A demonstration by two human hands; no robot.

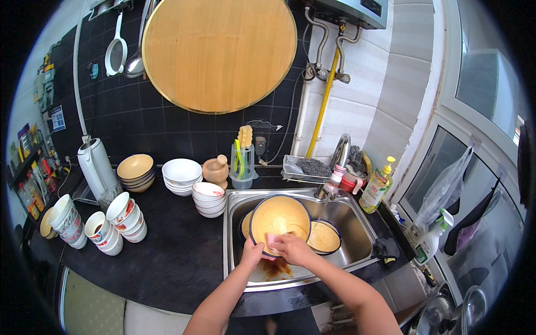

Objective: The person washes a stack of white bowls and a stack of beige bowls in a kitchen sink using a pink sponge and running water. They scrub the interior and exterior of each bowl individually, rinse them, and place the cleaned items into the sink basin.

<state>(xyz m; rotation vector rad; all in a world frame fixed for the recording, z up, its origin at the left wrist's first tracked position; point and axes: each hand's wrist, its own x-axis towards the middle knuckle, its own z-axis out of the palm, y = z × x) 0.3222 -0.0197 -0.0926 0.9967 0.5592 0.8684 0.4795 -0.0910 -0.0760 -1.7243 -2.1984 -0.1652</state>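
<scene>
The left hand [252, 254] grips the near left rim of a yellow bowl [279, 215], while the right hand [293, 249], fingers bent, presses a pink pad [271, 240] (cloth or sponge, I cannot tell which) against its inside. The bowl is over the sink [357, 240], tilted, its mouth facing up and toward the person. Its rim is round, so the axis to follow runs from the hidden base up through the mouth, leaning toward the person.

Within the sink, another yellow bowl [325, 236] sits right of the middle, and a brown stain [275, 271] spreads near the front. A faucet [341, 148] rises at the sink's back edge, with a soap bottle [376, 192] beyond its back right corner. Left of the sink, the worktop [167, 245] carries a stack of small white bowls [209, 202] just beside the rim, a wooden mortar [216, 170] behind them, and a white kettle [96, 167] well apart. A round wooden board [220, 53] is on the wall behind the sink, high and to its left.
</scene>
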